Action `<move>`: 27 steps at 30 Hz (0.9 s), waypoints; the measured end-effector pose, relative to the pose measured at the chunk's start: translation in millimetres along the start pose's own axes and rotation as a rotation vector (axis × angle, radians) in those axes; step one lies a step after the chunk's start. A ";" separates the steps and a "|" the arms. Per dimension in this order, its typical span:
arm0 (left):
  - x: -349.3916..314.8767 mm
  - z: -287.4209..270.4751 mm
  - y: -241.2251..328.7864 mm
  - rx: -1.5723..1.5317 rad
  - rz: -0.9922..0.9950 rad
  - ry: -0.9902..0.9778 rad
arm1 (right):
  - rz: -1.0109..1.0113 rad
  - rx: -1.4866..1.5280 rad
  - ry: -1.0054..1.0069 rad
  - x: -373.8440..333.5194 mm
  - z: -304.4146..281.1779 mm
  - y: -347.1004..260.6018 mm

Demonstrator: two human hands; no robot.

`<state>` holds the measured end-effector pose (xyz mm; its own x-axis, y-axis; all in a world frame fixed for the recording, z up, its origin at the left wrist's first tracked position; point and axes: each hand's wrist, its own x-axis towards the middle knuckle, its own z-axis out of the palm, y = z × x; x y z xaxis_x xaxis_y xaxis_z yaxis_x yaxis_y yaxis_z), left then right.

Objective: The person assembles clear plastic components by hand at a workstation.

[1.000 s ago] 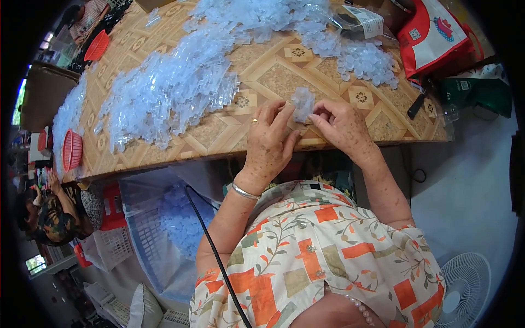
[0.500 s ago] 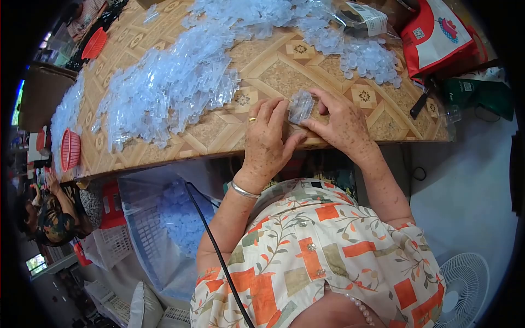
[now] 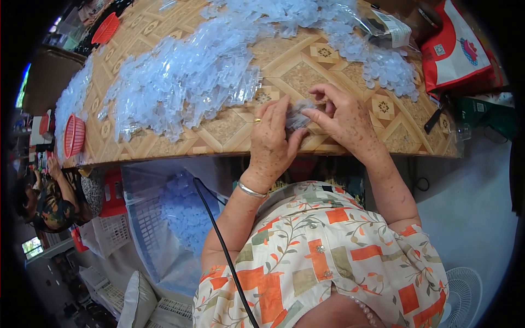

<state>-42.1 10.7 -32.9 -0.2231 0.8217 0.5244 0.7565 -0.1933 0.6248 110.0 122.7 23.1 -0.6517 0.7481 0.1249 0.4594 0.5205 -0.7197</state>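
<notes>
Between my two hands, close to the table's front edge, is a small clear plastic piece [image 3: 298, 117], blurred and partly covered by fingers. My left hand [image 3: 270, 131], wearing a ring, closes on its left side with the thumb below. From the right, my right hand [image 3: 349, 119] grips it, the thumb lying over its top and the fingers curled. Left of my hands spreads a big heap of flat, clear plastic pieces [image 3: 180, 82]. Round clear plastic discs [image 3: 387, 71] lie beyond my right hand.
The patterned table [image 3: 292, 63] curves across the front. A red and white bag [image 3: 456, 52] and a black-handled tool [image 3: 433, 120] are at the right. Red baskets [image 3: 74, 136] stand left. Below sits a lined blue crate [image 3: 147, 218] of plastic pieces. Another person [image 3: 52, 205] is at far left.
The view has shifted slightly, so the table appears lower and further right. My right thumb has moved up over the clear piece, which now looks blurred and turned between my hands.
</notes>
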 end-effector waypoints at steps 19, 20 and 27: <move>2.2 0.7 -2.0 -0.020 0.003 0.007 | -0.515 -0.225 0.092 147.6 91.5 -62.2; 1.5 0.9 -1.9 -0.016 0.004 0.013 | -0.523 -0.225 0.093 152.4 95.1 -67.4; 0.9 2.1 -1.9 -0.048 -0.024 0.009 | -0.542 -0.337 0.057 177.6 119.0 -86.8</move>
<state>-42.5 12.9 -34.9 -0.2468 0.8218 0.5136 0.7201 -0.1991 0.6647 -117.5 161.3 26.5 -0.8162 0.3582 0.4534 0.2442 0.9250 -0.2911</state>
